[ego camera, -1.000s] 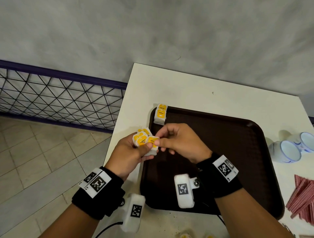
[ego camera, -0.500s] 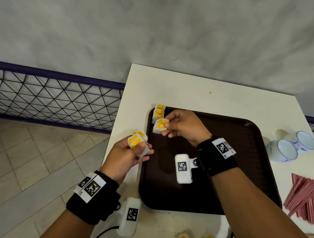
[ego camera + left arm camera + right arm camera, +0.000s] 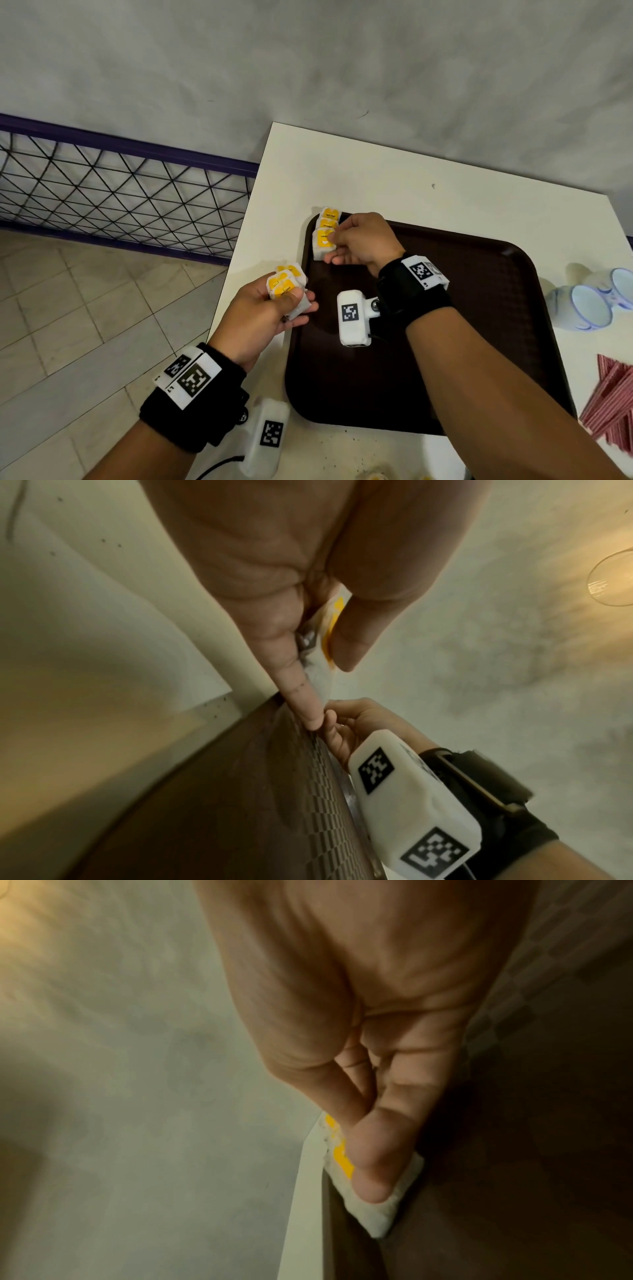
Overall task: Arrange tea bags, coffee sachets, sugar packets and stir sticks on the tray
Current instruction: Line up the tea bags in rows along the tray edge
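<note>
You've got small dark print on the yellow labels of the tea bags point(image 3: 325, 236) at the tray's far-left corner and on the stack point(image 3: 286, 286) in your left hand point(image 3: 255, 320), but it's too small to read. The black-and-white square markers on your wristbands point(image 3: 423, 272) and white wrist camera housings point(image 3: 352, 317) are coded patterns, not words.

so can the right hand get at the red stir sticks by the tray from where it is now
Probably yes, once it lets go. The right hand is pinching a tea bag at the tray's far left corner. The stir sticks lie uncovered on the table right of the tray, with nothing between.
</note>
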The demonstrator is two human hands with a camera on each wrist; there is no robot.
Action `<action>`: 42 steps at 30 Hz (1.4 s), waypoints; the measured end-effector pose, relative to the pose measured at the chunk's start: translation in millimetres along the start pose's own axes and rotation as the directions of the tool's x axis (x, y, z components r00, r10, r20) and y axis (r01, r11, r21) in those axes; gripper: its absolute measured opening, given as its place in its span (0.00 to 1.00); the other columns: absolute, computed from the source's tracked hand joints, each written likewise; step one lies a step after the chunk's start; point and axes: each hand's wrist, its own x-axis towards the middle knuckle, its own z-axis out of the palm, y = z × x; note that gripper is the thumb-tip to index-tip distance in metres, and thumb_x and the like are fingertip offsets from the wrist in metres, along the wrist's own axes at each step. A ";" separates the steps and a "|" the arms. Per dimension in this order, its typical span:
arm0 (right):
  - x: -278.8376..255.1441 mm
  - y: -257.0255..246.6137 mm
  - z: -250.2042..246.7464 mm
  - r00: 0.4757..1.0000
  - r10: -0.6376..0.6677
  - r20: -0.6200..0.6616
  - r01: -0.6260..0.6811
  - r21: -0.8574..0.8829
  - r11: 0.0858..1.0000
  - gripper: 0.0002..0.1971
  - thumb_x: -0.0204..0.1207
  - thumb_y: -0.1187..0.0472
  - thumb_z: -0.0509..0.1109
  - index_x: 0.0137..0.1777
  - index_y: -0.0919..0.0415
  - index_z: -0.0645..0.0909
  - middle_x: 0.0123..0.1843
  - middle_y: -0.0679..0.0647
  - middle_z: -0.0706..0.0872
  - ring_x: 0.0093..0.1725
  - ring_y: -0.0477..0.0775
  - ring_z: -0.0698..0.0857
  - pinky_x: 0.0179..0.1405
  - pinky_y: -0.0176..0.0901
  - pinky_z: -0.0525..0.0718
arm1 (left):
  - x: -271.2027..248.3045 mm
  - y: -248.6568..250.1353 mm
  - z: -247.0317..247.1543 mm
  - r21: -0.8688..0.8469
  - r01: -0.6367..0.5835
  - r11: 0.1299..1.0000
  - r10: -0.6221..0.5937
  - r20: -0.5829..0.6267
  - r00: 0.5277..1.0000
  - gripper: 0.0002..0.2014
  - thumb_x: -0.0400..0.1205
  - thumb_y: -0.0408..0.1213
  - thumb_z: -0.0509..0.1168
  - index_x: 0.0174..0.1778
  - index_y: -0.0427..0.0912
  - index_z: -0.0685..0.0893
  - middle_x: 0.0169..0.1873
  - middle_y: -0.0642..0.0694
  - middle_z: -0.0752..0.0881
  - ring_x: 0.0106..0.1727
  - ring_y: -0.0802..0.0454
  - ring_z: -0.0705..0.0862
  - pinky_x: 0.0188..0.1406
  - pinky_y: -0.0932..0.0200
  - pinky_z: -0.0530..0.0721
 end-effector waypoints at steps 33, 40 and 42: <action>-31.4 30.0 -10.1 0.974 -0.213 0.076 0.218 -0.070 0.973 0.06 0.75 0.72 0.77 0.42 0.64 0.83 0.27 0.52 0.88 0.25 0.48 0.85 0.20 0.35 0.75 | -3.4 2.7 -0.4 0.021 -0.002 1.000 0.002 -0.010 1.000 0.10 0.89 0.32 0.62 0.61 0.34 0.86 0.52 0.36 0.93 0.52 0.44 0.94 0.49 0.57 0.93; -13.7 23.9 -0.6 0.990 -0.143 0.005 0.142 -0.133 0.981 0.05 0.74 0.72 0.77 0.45 0.68 0.83 0.32 0.59 0.87 0.23 0.48 0.85 0.18 0.34 0.77 | -4.0 1.7 1.5 0.021 0.003 1.000 -0.003 0.005 1.000 0.10 0.89 0.31 0.62 0.61 0.35 0.86 0.52 0.36 0.93 0.53 0.44 0.94 0.50 0.57 0.92; -10.9 26.4 1.6 0.992 -0.127 -0.026 0.121 -0.170 0.978 0.06 0.74 0.70 0.78 0.45 0.67 0.83 0.33 0.59 0.88 0.24 0.48 0.85 0.19 0.35 0.78 | -3.7 1.8 1.3 0.024 0.006 1.000 -0.006 0.007 1.000 0.10 0.89 0.31 0.62 0.61 0.35 0.86 0.52 0.36 0.93 0.53 0.44 0.94 0.50 0.57 0.92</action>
